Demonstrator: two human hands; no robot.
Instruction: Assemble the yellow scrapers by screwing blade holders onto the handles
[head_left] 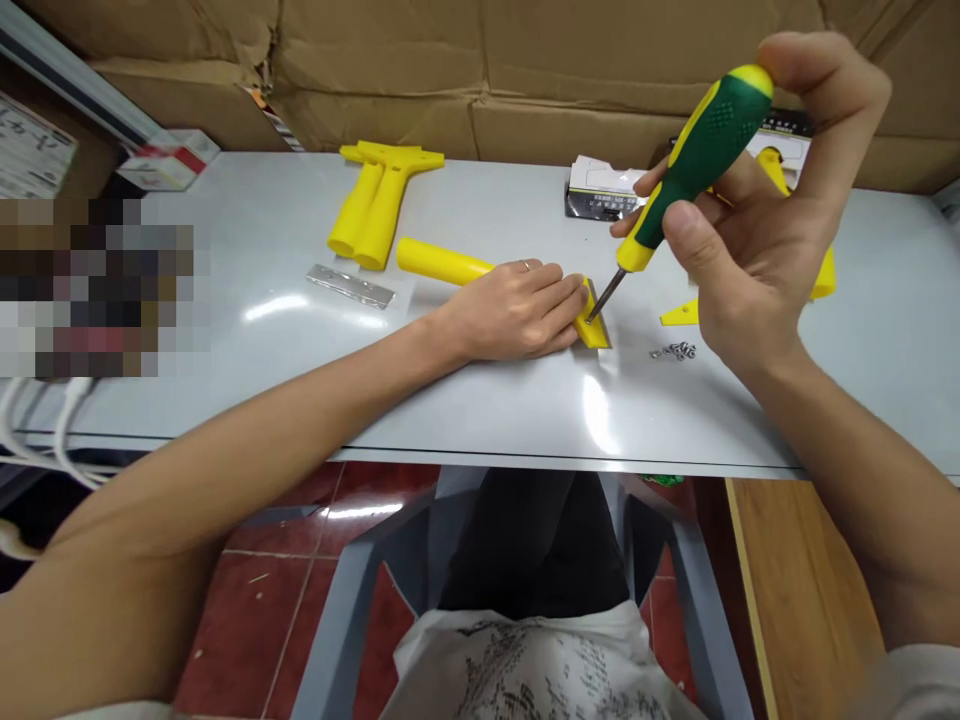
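My left hand (pixel 521 308) is closed over a yellow scraper (pixel 442 262), pressing it flat on the table. The scraper's round handle sticks out to the left, its wide head to the right. In my right hand (pixel 780 220) is a green and yellow screwdriver (pixel 705 150), tilted, with the index finger on its butt end. The screwdriver's tip meets the scraper's head near its front end; fingers hide the middle of the head. Right of the tip lies a small pile of screws (pixel 681 350), and beyond it a flat yellow piece (pixel 679 313).
More yellow scraper bodies (pixel 375 200) lie at the back left, with a bundle of metal blades (pixel 350 286) before them. Printed packaging (pixel 607 188) stands at the back against a cardboard sheet (pixel 375 60). White cables (pixel 71 430) hang at the left edge.
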